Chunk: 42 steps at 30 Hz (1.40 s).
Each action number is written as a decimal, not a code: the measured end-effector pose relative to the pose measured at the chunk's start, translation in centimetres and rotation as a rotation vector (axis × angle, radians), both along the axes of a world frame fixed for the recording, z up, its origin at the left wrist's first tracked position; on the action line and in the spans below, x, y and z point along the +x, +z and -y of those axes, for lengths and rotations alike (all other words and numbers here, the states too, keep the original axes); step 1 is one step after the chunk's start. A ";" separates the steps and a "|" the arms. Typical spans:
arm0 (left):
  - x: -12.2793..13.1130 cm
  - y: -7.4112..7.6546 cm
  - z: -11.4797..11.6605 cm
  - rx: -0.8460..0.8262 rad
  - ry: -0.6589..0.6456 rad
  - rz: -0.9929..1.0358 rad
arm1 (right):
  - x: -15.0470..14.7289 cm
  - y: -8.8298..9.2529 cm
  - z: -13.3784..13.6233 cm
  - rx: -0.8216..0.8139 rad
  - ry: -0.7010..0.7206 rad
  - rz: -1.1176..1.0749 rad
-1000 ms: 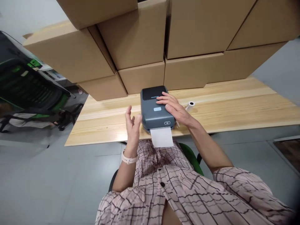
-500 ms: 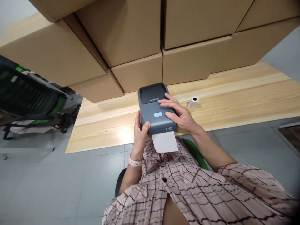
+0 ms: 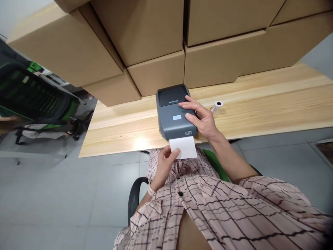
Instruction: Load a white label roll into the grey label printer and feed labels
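Note:
A dark grey label printer (image 3: 171, 125) stands near the front edge of the wooden table (image 3: 117, 139). White paper (image 3: 187, 148) sticks out of its front, over the table edge. My left hand (image 3: 165, 161) pinches the left side of this paper between thumb and fingers. On the right side of the printer's top rests my right hand (image 3: 204, 121), its fingers spread and holding nothing. Just beyond that hand lies a small white paper roll (image 3: 218, 105) with a dark core.
Stacked cardboard boxes (image 3: 156, 76) line the back of the table. At the left is a black and green office chair (image 3: 39, 93), with part of a person near it. The armrest (image 3: 134, 198) of my chair shows beside my left arm.
My left hand has let go of the printer's left side, moved down towards me and taken hold of the paper. My right hand remains on the printer. The view has shifted slightly.

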<state>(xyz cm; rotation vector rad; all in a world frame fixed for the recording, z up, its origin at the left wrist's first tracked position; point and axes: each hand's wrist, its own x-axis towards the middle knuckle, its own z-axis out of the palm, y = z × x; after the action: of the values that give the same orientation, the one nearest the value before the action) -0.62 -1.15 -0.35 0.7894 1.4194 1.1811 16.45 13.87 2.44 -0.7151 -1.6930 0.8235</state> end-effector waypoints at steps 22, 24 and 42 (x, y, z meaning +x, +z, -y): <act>-3.5 0.5 -4.4 0.496 0.302 -0.319 | 1.6 3.3 0.1 0.425 -0.008 0.659; -2.9 0.2 -4.8 0.535 0.172 -0.313 | 2.0 2.0 0.9 0.347 -0.053 0.531; -4.7 2.7 -8.5 0.723 0.058 -0.537 | 2.6 1.0 1.9 0.274 -0.308 0.333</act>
<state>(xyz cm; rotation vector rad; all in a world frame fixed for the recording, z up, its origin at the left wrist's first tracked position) -5.33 7.38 2.33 1.6728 1.4323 1.6329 19.02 11.94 3.47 -0.9280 -1.8805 0.2589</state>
